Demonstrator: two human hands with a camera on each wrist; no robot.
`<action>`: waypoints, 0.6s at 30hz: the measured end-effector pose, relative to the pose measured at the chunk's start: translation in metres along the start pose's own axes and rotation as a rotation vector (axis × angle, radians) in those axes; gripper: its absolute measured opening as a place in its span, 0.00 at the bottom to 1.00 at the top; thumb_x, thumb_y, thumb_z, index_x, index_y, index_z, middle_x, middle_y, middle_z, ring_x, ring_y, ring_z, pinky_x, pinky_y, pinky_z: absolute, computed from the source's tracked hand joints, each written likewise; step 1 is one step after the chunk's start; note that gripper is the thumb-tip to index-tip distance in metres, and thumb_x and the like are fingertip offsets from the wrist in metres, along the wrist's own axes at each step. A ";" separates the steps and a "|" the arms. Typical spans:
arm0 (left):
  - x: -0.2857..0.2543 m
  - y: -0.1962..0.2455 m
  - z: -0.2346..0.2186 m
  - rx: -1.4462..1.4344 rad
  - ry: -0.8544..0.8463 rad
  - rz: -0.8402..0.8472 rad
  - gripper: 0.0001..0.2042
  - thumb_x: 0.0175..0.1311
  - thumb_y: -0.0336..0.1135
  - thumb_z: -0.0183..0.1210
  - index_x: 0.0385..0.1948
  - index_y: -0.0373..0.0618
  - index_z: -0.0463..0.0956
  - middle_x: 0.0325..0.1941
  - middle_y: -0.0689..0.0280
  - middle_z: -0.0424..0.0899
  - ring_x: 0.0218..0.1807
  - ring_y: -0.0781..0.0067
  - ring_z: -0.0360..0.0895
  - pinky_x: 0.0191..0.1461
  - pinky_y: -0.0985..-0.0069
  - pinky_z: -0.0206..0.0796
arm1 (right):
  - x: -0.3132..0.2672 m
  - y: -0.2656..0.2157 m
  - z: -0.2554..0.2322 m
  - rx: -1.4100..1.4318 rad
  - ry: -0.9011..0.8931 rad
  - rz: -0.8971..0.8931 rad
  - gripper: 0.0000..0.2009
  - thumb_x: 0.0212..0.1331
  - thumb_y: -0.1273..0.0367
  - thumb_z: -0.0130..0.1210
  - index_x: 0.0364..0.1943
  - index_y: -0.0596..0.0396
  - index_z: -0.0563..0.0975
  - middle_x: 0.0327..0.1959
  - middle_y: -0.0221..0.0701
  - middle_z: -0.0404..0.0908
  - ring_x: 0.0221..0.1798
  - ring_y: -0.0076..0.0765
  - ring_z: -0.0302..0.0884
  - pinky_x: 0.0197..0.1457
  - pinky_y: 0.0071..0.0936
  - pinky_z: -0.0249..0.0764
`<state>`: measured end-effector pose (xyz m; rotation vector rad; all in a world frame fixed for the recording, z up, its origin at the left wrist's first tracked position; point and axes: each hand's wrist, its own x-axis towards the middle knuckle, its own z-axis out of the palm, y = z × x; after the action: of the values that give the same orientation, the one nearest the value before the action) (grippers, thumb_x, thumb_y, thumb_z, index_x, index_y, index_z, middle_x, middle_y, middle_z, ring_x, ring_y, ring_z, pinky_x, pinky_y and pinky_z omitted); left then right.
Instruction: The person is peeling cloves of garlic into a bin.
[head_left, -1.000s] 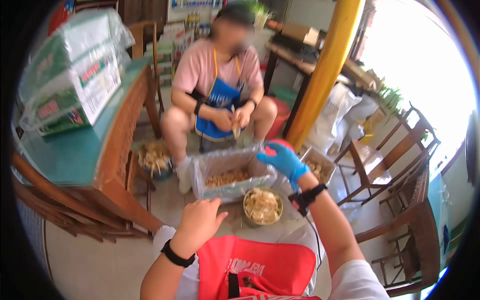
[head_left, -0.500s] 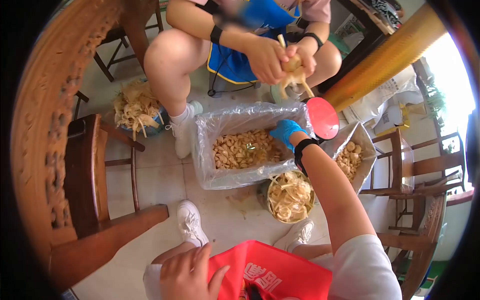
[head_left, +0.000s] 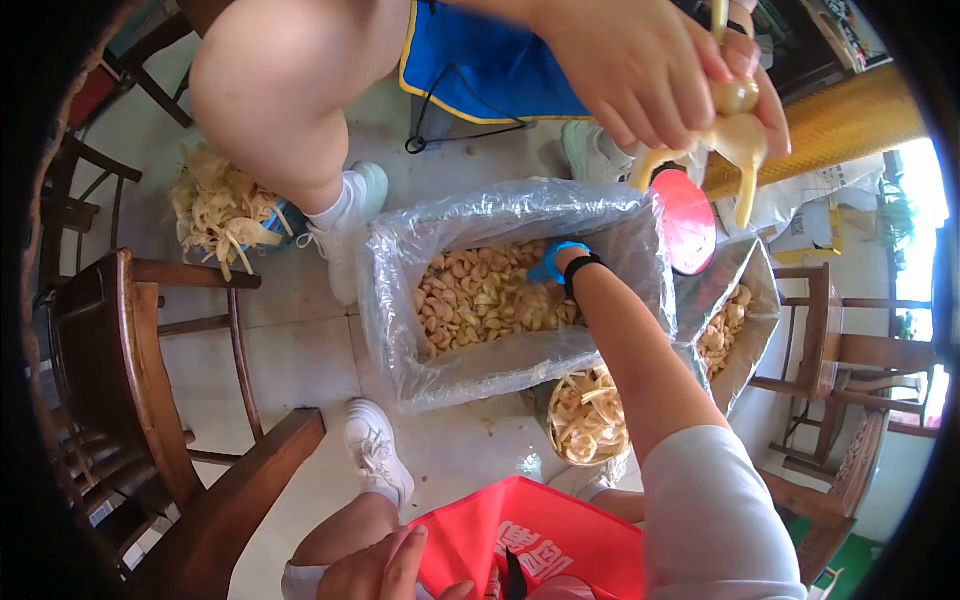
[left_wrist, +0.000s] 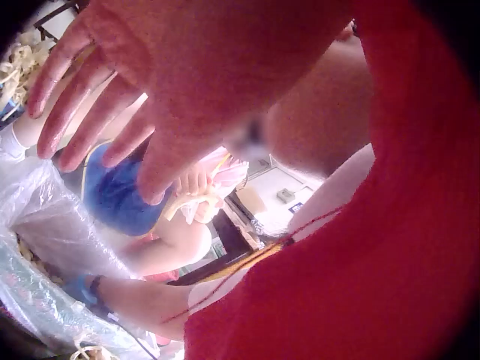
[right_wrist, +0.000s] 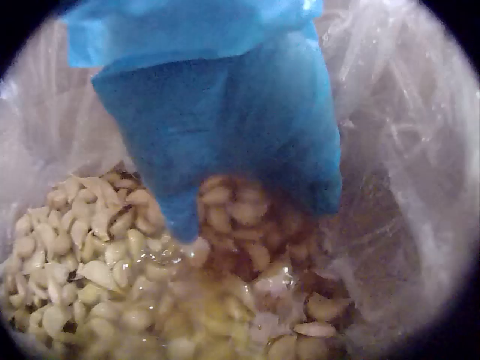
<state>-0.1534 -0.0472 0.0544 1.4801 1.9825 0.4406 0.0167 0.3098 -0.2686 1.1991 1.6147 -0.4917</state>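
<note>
My right hand [head_left: 558, 262], in a blue glove, reaches down into a plastic-lined box [head_left: 400, 352]. The right wrist view shows the glove [right_wrist: 225, 127] with its fingers pointing down among pale garlic cloves [right_wrist: 56, 255], which lie in a cloudy yellowish liquid. Cloves show between the thumb side and the other fingers; the fingertips are partly hidden. Bare and holding nothing, my left hand [head_left: 375, 570] is over my lap by the red apron [head_left: 560, 525]. In the left wrist view its fingers [left_wrist: 90, 112] are spread.
Opposite, a person's hands [head_left: 640, 75] hold a garlic bulb [head_left: 735, 95] above the box's far corner. Beside the box are a tub of peelings [head_left: 590, 415], a lined carton of garlic [head_left: 725, 335] and a red round lid [head_left: 685, 220]. A wooden chair [head_left: 150, 390] stands left.
My right hand has come down from above the box's far right corner into the cloves. My left hand has drawn back toward my lap, and the view has tilted downward.
</note>
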 end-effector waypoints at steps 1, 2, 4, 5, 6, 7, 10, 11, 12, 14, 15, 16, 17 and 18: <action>0.004 -0.002 0.000 -0.002 -0.016 -0.010 0.22 0.54 0.38 0.62 0.50 0.42 0.74 0.50 0.56 0.77 0.51 0.53 0.74 0.54 0.62 0.64 | 0.010 0.000 0.003 -0.003 -0.011 -0.001 0.34 0.52 0.45 0.53 0.60 0.50 0.69 0.61 0.36 0.70 0.61 0.44 0.70 0.62 0.39 0.66; 0.007 -0.002 0.001 -0.002 -0.031 -0.019 0.22 0.54 0.38 0.62 0.50 0.42 0.73 0.50 0.56 0.77 0.51 0.53 0.74 0.54 0.61 0.64 | 0.025 0.004 0.009 0.104 0.150 -0.045 0.35 0.52 0.45 0.54 0.62 0.50 0.67 0.63 0.36 0.68 0.62 0.43 0.68 0.62 0.39 0.65; 0.013 -0.005 0.000 -0.008 -0.063 -0.038 0.22 0.54 0.38 0.62 0.51 0.42 0.73 0.50 0.56 0.77 0.52 0.52 0.74 0.54 0.61 0.64 | 0.069 0.013 0.027 0.207 0.302 -0.087 0.36 0.52 0.45 0.54 0.63 0.51 0.66 0.65 0.37 0.65 0.64 0.42 0.65 0.63 0.38 0.65; 0.015 -0.006 0.000 -0.009 -0.080 -0.046 0.22 0.54 0.38 0.62 0.51 0.42 0.73 0.51 0.55 0.77 0.52 0.52 0.74 0.55 0.61 0.64 | 0.101 0.019 0.045 0.365 0.390 -0.142 0.37 0.52 0.46 0.55 0.63 0.50 0.65 0.67 0.37 0.62 0.65 0.41 0.63 0.64 0.38 0.63; 0.018 -0.008 -0.001 -0.010 -0.092 -0.053 0.22 0.54 0.38 0.62 0.51 0.42 0.73 0.51 0.55 0.77 0.52 0.52 0.73 0.55 0.61 0.64 | 0.099 0.014 0.044 0.525 0.480 -0.198 0.37 0.52 0.46 0.56 0.64 0.50 0.63 0.68 0.37 0.60 0.67 0.39 0.61 0.65 0.37 0.62; 0.021 -0.009 -0.001 -0.012 -0.102 -0.060 0.22 0.54 0.38 0.61 0.51 0.42 0.73 0.51 0.55 0.76 0.52 0.52 0.73 0.55 0.61 0.64 | 0.096 0.013 0.044 0.524 0.473 -0.197 0.37 0.52 0.46 0.56 0.64 0.50 0.63 0.68 0.37 0.60 0.67 0.39 0.61 0.65 0.37 0.62; 0.028 -0.010 -0.003 -0.017 -0.131 -0.077 0.22 0.55 0.39 0.61 0.52 0.42 0.73 0.51 0.55 0.76 0.52 0.52 0.73 0.55 0.61 0.64 | 0.092 0.013 0.046 0.667 0.396 -0.160 0.36 0.53 0.47 0.56 0.64 0.49 0.63 0.67 0.37 0.61 0.67 0.38 0.60 0.65 0.34 0.62; 0.028 -0.011 -0.002 -0.006 -0.133 -0.086 0.22 0.55 0.39 0.61 0.52 0.42 0.72 0.51 0.55 0.76 0.52 0.52 0.73 0.55 0.61 0.64 | 0.108 0.016 0.046 0.720 0.251 -0.184 0.42 0.50 0.41 0.54 0.66 0.50 0.60 0.69 0.38 0.57 0.69 0.40 0.56 0.67 0.35 0.59; 0.029 -0.011 -0.002 -0.008 -0.134 -0.089 0.22 0.55 0.39 0.61 0.52 0.42 0.72 0.51 0.55 0.76 0.52 0.52 0.73 0.55 0.61 0.64 | 0.117 0.018 0.046 0.773 0.106 -0.206 0.48 0.47 0.35 0.52 0.68 0.52 0.57 0.71 0.39 0.53 0.71 0.41 0.52 0.69 0.37 0.56; 0.030 -0.010 -0.001 -0.063 -0.145 -0.096 0.22 0.56 0.39 0.60 0.54 0.44 0.71 0.52 0.54 0.75 0.54 0.51 0.72 0.56 0.60 0.63 | 0.077 0.007 0.042 0.786 0.001 -0.062 0.51 0.44 0.32 0.49 0.68 0.53 0.56 0.71 0.39 0.53 0.71 0.41 0.53 0.69 0.37 0.56; 0.030 -0.009 -0.001 -0.063 -0.148 -0.098 0.22 0.56 0.39 0.60 0.54 0.44 0.71 0.52 0.54 0.75 0.54 0.51 0.72 0.56 0.60 0.63 | 0.062 0.000 0.040 0.801 -0.102 0.077 0.54 0.42 0.28 0.47 0.68 0.54 0.56 0.71 0.40 0.53 0.71 0.40 0.53 0.69 0.37 0.56; 0.031 -0.009 -0.002 -0.063 -0.159 -0.107 0.23 0.56 0.39 0.59 0.54 0.44 0.71 0.53 0.54 0.75 0.54 0.50 0.72 0.56 0.60 0.63 | 0.064 -0.003 0.041 0.803 -0.107 0.077 0.54 0.42 0.28 0.47 0.68 0.54 0.56 0.71 0.40 0.53 0.71 0.40 0.53 0.69 0.37 0.56; 0.033 -0.009 -0.003 -0.063 -0.169 -0.118 0.23 0.57 0.39 0.59 0.54 0.44 0.70 0.53 0.54 0.75 0.54 0.50 0.71 0.56 0.60 0.63 | 0.067 -0.006 0.040 0.707 -0.134 0.069 0.54 0.42 0.27 0.45 0.67 0.54 0.57 0.70 0.41 0.55 0.71 0.41 0.54 0.69 0.38 0.55; 0.033 -0.010 -0.002 -0.064 -0.171 -0.121 0.23 0.57 0.39 0.59 0.54 0.44 0.70 0.53 0.54 0.75 0.54 0.50 0.71 0.56 0.60 0.63 | 0.071 -0.008 0.037 0.608 -0.159 0.061 0.54 0.42 0.27 0.43 0.67 0.55 0.58 0.70 0.41 0.56 0.70 0.41 0.55 0.68 0.38 0.55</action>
<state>-0.1680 -0.0193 0.0414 1.3047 1.8925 0.3117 0.0293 0.3100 -0.3486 1.5982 1.3225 -1.0606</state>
